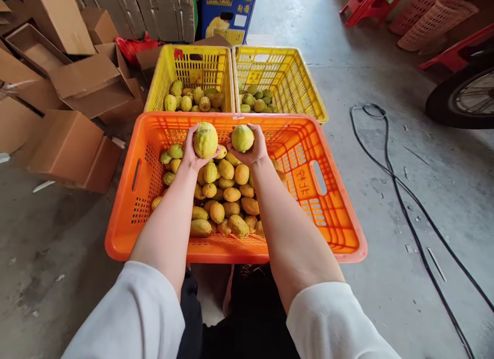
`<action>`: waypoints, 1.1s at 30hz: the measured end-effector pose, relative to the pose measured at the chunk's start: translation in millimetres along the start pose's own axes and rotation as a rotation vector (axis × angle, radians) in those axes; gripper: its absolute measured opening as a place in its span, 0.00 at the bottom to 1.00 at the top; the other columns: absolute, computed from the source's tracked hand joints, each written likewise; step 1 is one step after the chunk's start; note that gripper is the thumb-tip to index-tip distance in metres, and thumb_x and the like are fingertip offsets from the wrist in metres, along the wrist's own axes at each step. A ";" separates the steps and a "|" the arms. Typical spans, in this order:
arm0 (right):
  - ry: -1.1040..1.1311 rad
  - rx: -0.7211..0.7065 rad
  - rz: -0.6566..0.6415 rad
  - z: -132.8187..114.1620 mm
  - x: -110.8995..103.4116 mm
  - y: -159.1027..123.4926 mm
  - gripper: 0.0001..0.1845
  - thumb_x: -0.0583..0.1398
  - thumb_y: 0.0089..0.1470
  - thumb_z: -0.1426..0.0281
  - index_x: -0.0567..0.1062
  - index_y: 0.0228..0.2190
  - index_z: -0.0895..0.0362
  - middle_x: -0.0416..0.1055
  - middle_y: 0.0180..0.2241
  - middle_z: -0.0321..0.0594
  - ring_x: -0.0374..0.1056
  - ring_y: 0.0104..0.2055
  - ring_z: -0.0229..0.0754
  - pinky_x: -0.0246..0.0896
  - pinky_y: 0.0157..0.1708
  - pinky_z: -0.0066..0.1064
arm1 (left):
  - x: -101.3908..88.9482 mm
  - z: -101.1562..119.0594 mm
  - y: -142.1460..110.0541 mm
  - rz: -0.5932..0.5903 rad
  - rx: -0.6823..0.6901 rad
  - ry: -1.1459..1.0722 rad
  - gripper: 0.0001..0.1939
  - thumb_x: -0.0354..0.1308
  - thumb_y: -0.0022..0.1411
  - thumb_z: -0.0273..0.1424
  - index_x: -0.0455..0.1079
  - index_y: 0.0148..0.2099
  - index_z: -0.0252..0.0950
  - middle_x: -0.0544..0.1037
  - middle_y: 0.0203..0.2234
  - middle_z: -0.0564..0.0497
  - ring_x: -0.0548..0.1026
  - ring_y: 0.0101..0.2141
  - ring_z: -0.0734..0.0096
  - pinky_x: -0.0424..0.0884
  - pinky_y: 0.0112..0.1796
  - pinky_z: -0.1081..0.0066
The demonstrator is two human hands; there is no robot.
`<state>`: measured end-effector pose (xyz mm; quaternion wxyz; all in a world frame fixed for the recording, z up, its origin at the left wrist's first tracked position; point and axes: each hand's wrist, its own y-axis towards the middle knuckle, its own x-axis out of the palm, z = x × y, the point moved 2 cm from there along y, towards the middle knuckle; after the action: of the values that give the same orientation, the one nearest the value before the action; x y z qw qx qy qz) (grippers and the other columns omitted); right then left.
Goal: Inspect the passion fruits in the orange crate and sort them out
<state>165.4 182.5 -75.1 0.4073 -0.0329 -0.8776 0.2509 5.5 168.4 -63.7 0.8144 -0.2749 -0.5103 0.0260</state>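
So, left hand (190, 152) cupping larger fruit (206, 140), right hand (257, 149) smaller fruit (242, 138)

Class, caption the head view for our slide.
Left hand and right hand each hold a greenish-yellow fruit over an orange crate holding many more, two yellow crates beyond.

Blue carton (227, 29), 12 o'clock: yellow characters, 起源 as best I can read from here. White label (240, 20) on it — too small. Orange crate (231, 253), inner wall at 3 o'clock: dark characters (301, 183), not sure which. Yellow crates (309, 86), 11 and 1 o'clock — wall marks illegible.
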 end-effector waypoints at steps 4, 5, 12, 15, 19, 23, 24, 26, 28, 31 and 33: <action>-0.058 0.049 0.057 7.1 6.2 -2.4 0.14 0.61 0.67 0.58 0.75 0.35 0.55 0.75 0.26 0.35 0.70 0.30 0.37 0.73 0.30 0.26 | 0.9 -6.2 5.9 0.094 -0.040 0.128 0.10 0.61 0.67 0.40 0.70 0.36 0.40 0.76 0.26 0.53 0.79 0.34 0.64 0.78 0.39 0.65; -0.078 0.048 0.059 8.4 7.1 -2.7 0.13 0.62 0.67 0.59 0.74 0.35 0.55 0.75 0.26 0.35 0.70 0.30 0.37 0.73 0.30 0.27 | 1.3 -7.4 6.5 0.109 -0.057 0.155 0.10 0.60 0.67 0.40 0.71 0.37 0.40 0.77 0.27 0.52 0.80 0.36 0.61 0.79 0.40 0.63; -0.119 -0.029 0.034 10.9 4.3 1.2 0.10 0.69 0.61 0.69 0.72 0.32 0.51 0.74 0.27 0.31 0.73 0.32 0.36 0.77 0.36 0.26 | -3.3 -5.6 11.9 0.176 -0.084 0.129 0.14 0.54 0.71 0.46 0.70 0.41 0.41 0.78 0.28 0.51 0.83 0.40 0.55 0.83 0.41 0.56; -0.103 -0.046 0.043 9.9 -0.8 5.6 0.12 0.70 0.60 0.63 0.72 0.32 0.49 0.74 0.26 0.30 0.73 0.32 0.38 0.75 0.33 0.28 | -4.9 -4.0 12.2 0.139 -0.081 0.188 0.16 0.58 0.70 0.47 0.71 0.41 0.40 0.80 0.29 0.49 0.84 0.43 0.56 0.82 0.45 0.58; -0.121 0.037 -0.004 7.8 -3.7 6.1 0.20 0.69 0.56 0.50 0.73 0.33 0.50 0.75 0.26 0.34 0.75 0.36 0.44 0.73 0.32 0.34 | -0.5 -5.8 3.9 0.078 -0.113 0.222 0.14 0.60 0.70 0.45 0.74 0.41 0.39 0.83 0.31 0.46 0.82 0.48 0.49 0.78 0.53 0.54; -0.095 0.043 -0.072 2.8 -2.1 1.6 0.22 0.64 0.58 0.46 0.73 0.33 0.51 0.75 0.26 0.36 0.75 0.40 0.47 0.74 0.38 0.39 | 5.9 -6.9 -5.1 0.017 -0.152 0.219 0.14 0.59 0.71 0.44 0.76 0.44 0.39 0.84 0.32 0.44 0.82 0.50 0.47 0.78 0.54 0.51; -0.088 0.038 -0.070 1.7 -1.8 0.9 0.21 0.63 0.59 0.46 0.73 0.33 0.51 0.75 0.26 0.36 0.75 0.40 0.47 0.73 0.39 0.39 | 6.7 -6.6 -5.5 0.003 -0.151 0.211 0.15 0.58 0.71 0.44 0.76 0.44 0.39 0.84 0.32 0.44 0.82 0.49 0.49 0.78 0.54 0.52; -0.071 0.032 -0.044 0.4 -1.9 0.5 0.20 0.62 0.61 0.47 0.74 0.34 0.51 0.76 0.27 0.36 0.74 0.40 0.46 0.74 0.39 0.39 | 6.3 -5.5 -3.8 -0.006 -0.131 0.189 0.16 0.55 0.73 0.45 0.75 0.42 0.39 0.83 0.30 0.46 0.83 0.47 0.52 0.79 0.52 0.54; -0.054 0.024 0.003 0.3 -2.8 1.0 0.19 0.63 0.61 0.48 0.74 0.34 0.51 0.75 0.26 0.34 0.74 0.38 0.44 0.74 0.39 0.39 | 2.8 -3.9 0.4 0.019 -0.092 0.162 0.16 0.53 0.73 0.45 0.72 0.39 0.41 0.81 0.28 0.49 0.83 0.44 0.56 0.80 0.51 0.56; -0.044 -0.014 0.055 1.2 -4.3 2.1 0.18 0.68 0.59 0.50 0.73 0.34 0.50 0.74 0.25 0.32 0.72 0.34 0.41 0.75 0.38 0.37 | -4.5 -2.1 7.2 0.067 -0.053 0.140 0.14 0.54 0.72 0.43 0.71 0.38 0.41 0.81 0.29 0.51 0.83 0.42 0.60 0.81 0.50 0.60; -0.036 -0.049 0.058 2.1 -4.6 2.5 0.16 0.70 0.58 0.55 0.73 0.33 0.50 0.74 0.26 0.30 0.71 0.33 0.39 0.75 0.37 0.35 | -8.3 -2.5 10.4 0.102 -0.060 0.147 0.12 0.54 0.71 0.42 0.72 0.39 0.41 0.82 0.32 0.50 0.83 0.44 0.59 0.81 0.49 0.61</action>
<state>166.6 182.7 -80.7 0.3830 -0.0635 -0.8894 0.2415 6.1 173.5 -76.3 0.8387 -0.3262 -0.4350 0.0318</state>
